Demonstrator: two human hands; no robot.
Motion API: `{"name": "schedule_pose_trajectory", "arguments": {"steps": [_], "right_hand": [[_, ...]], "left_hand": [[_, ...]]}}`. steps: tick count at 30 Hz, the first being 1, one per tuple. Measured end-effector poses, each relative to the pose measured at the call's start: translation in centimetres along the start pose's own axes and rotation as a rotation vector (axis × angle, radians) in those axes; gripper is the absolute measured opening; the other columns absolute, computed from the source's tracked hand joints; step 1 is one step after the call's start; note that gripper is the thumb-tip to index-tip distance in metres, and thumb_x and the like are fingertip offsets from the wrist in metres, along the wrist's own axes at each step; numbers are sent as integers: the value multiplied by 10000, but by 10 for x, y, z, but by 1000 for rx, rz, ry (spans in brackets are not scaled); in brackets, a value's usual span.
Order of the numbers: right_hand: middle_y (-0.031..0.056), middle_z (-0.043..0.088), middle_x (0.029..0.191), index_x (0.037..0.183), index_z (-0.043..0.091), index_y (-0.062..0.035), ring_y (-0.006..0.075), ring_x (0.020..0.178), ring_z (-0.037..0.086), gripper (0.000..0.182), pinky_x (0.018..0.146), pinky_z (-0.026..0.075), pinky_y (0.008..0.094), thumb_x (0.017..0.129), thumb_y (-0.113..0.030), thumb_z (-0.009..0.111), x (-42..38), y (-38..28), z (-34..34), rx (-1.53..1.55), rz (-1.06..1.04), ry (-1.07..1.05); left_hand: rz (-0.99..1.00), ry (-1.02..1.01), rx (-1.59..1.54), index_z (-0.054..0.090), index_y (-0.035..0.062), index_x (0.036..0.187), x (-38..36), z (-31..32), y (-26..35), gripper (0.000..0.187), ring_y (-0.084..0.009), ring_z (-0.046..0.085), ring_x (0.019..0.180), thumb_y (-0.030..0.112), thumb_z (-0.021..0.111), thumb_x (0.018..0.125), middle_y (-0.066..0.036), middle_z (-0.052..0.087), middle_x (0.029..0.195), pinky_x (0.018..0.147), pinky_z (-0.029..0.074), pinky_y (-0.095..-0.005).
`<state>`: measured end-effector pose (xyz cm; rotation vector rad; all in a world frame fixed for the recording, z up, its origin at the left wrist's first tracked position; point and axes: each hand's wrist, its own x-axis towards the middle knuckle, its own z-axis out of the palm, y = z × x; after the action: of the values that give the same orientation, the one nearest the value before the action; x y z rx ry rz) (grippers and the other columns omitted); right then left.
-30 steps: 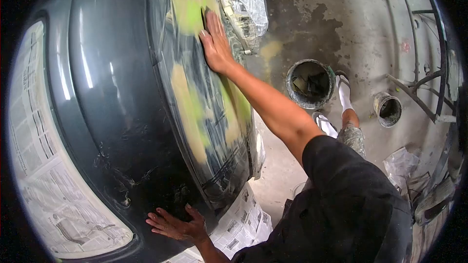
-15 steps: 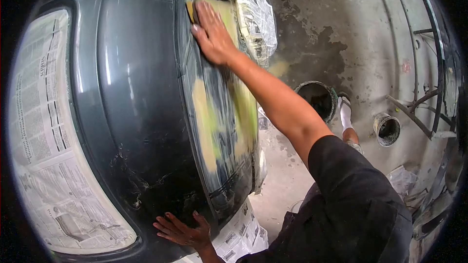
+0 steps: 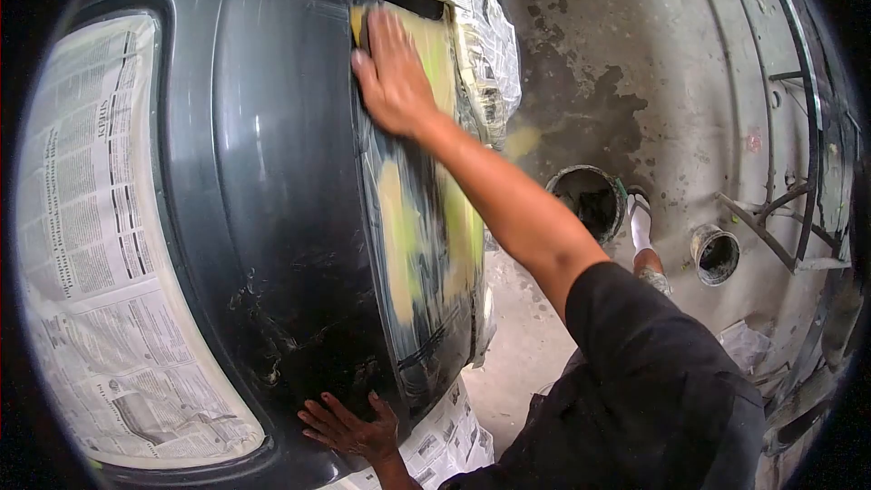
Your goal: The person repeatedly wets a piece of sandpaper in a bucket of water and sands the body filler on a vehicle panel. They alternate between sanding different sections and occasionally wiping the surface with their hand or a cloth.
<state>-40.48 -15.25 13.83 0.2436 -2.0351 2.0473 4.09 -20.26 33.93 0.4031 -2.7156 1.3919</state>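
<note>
My right hand [image 3: 396, 77] presses flat on the far end of a car panel [image 3: 422, 290] streaked with beige and yellow-green filler and grey wet smears. Under its fingers a sanding pad [image 3: 364, 29] shows only as a dark and yellow edge; most of it is covered. The hand is slightly blurred. Resting on the dark car body [image 3: 299, 218] at the near side, my left hand [image 3: 354, 426] has its fingers spread and holds nothing. Scuffs and wet patches mark the dark paint close to it.
Newspaper [image 3: 91, 218] masks the window at left, and more masking paper [image 3: 485, 36] hangs along the far edge. On the concrete floor stand a dark bucket [image 3: 552, 183] and a smaller pail [image 3: 717, 257]. A metal frame [image 3: 807, 127] is at right. A foot [image 3: 639, 218] stands beside the bucket.
The view has shifted slightly, so the car sits a little further right. My right hand stays at the panel's far end with the pad, and my left hand remains on the body.
</note>
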Motion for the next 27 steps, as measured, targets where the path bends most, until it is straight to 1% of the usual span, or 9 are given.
{"name": "schedule_pose_trajectory", "arguments": {"steps": [3,9,12,13,15,18,23,25,27], "right_hand": [[297,249,1555,1501,225,81,437,1465,202,672,1210,149,486,1010,-348,388,24,12,7,-8,-2,41],[286,230,1567,1501,221,85,410,1476,197,658,1197,175,511,1000,-296,412,-38,-10,-9,-69,-87,-78],[304,371,1488,1441,341,103,437,1410,317,611,1186,215,503,1003,-317,408,28,10,-3,-43,-82,65],[309,423,1448,1413,386,106,450,1380,354,593,1182,226,499,1013,-330,392,45,5,-7,-78,-7,-4],[298,371,1491,1443,345,101,429,1420,308,610,1195,200,492,1010,-327,389,37,12,4,-48,-42,63],[259,262,1569,1505,267,55,396,1474,221,611,1211,162,456,1015,-297,360,-22,-2,-7,-67,-164,-65],[240,280,1567,1511,273,18,387,1480,209,648,1203,160,506,974,-306,434,44,25,2,23,-171,-85],[269,250,1568,1517,252,28,414,1470,200,612,1212,141,463,1035,-348,275,52,11,-1,61,-19,-78],[270,244,1570,1519,248,29,413,1473,189,608,1212,137,462,1040,-344,267,19,2,-4,41,-61,-81]], "left_hand": [[-2,6,-4,343,65,1499,0,1,0,721,-447,253,1454,506,495,948,-231,292,1567,1162,143,-638],[3,27,-6,353,83,1495,-1,3,-1,719,-436,258,1456,511,499,936,-211,293,1574,1165,148,-633],[-16,0,9,354,85,1493,-3,4,-1,724,-434,256,1457,512,507,928,-211,282,1578,1166,146,-633],[-18,-3,12,354,85,1493,-4,3,-1,724,-434,256,1457,512,507,928,-211,282,1578,1166,146,-633],[-13,-17,9,351,85,1495,-2,1,-1,726,-433,253,1459,507,512,927,-216,281,1576,1164,149,-634],[-14,-20,-24,371,74,1486,0,-1,-1,717,-433,249,1460,494,528,927,-225,299,1566,1167,141,-626],[-23,-26,-44,402,48,1471,3,-4,3,709,-431,239,1464,490,535,934,-225,313,1560,1173,123,-616],[-20,-29,-41,405,38,1469,5,-2,3,715,-425,225,1469,503,530,941,-220,309,1561,1172,118,-621],[-15,27,-76,406,37,1472,4,-1,2,719,-425,224,1470,501,536,938,-224,304,1564,1171,119,-618]]}}
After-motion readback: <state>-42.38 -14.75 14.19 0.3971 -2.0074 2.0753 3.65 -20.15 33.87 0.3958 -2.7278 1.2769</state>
